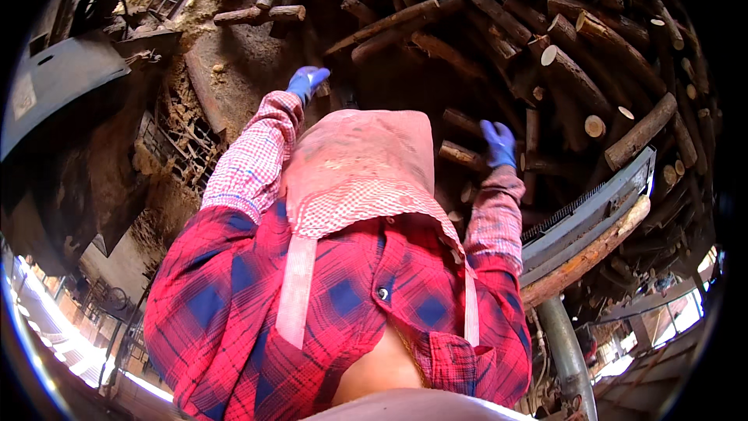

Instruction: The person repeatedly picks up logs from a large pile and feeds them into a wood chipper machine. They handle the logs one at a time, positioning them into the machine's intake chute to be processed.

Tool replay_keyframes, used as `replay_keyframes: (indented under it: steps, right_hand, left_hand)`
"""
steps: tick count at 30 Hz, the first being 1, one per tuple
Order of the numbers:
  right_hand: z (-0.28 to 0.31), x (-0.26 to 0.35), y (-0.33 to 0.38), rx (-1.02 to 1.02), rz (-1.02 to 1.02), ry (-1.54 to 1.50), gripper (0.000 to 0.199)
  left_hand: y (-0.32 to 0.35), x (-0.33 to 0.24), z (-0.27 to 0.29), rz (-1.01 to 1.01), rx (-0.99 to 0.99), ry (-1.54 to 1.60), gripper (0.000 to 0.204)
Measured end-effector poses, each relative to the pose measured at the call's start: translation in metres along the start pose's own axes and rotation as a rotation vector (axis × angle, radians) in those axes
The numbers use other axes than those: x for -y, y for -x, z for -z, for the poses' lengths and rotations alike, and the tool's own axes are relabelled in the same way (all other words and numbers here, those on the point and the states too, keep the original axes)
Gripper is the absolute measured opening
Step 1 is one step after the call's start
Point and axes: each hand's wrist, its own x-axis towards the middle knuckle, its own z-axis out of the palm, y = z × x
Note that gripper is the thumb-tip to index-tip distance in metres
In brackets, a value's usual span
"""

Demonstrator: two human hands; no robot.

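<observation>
My left hand, in a blue-purple glove, reaches forward over the dark ground on the left. Its fingers are small and partly turned away, so their grip cannot be made out. Beside it is a small pale brown piece. My right hand, gloved the same way, is out to the right with thumb and fingers apart. Just left of it lies the end of a short log; touching or apart, I cannot tell. A pink checked apron hangs in front of me and hides the ground between my hands.
A large heap of cut logs rises ahead and to the right. A grey metal channel with a long log along it stands at my right, above a metal post. At left are a bent metal sheet and rusty grating.
</observation>
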Motion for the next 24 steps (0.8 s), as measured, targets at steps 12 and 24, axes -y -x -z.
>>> replay_keyframes:
  steps: [12, 24]
  right_hand:
    - [-0.117, -0.039, -0.120, 0.384, -0.269, -0.003, 0.072]
    - [-0.252, -0.075, -0.333, 0.116, -0.899, -0.543, 0.065]
  left_hand:
    - [-0.013, 0.065, -0.046, 0.394, 0.266, 0.399, 0.024]
    - [-0.206, 0.028, -0.181, 0.420, 0.251, 0.337, 0.040]
